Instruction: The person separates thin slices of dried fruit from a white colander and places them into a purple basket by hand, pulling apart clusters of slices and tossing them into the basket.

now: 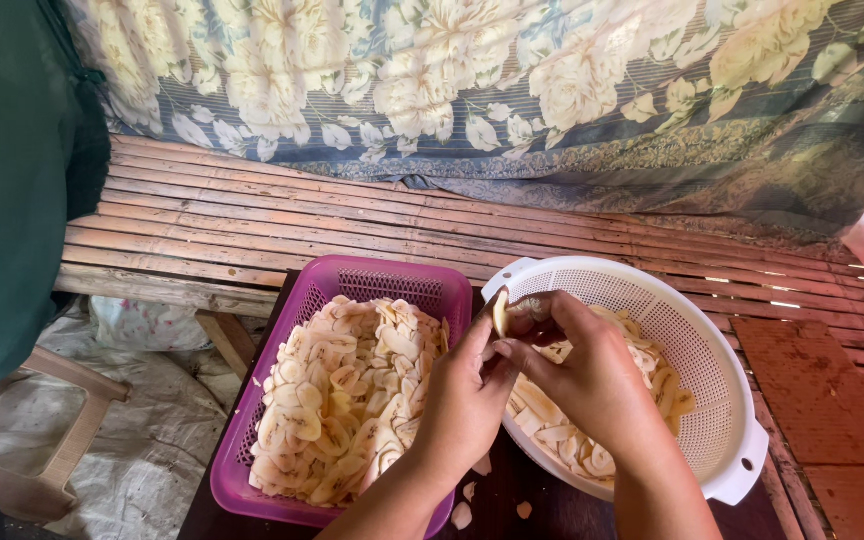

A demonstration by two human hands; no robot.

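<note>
My left hand (465,395) and my right hand (582,370) meet over the gap between two baskets, and together they pinch one pale slice (500,310) held upright at the fingertips. A purple rectangular basket (242,440) on the left is heaped with pale yellow slices (342,395). On the right a round white colander (712,400) holds several more slices (572,440), partly hidden by my right hand.
Both baskets rest on a dark small table (512,505) with a few loose bits on it. Behind runs a slatted bamboo bench (252,220) under a floral cloth (512,80). A green cloth (2,180) hangs at left; a plastic stool (52,440) stands below it.
</note>
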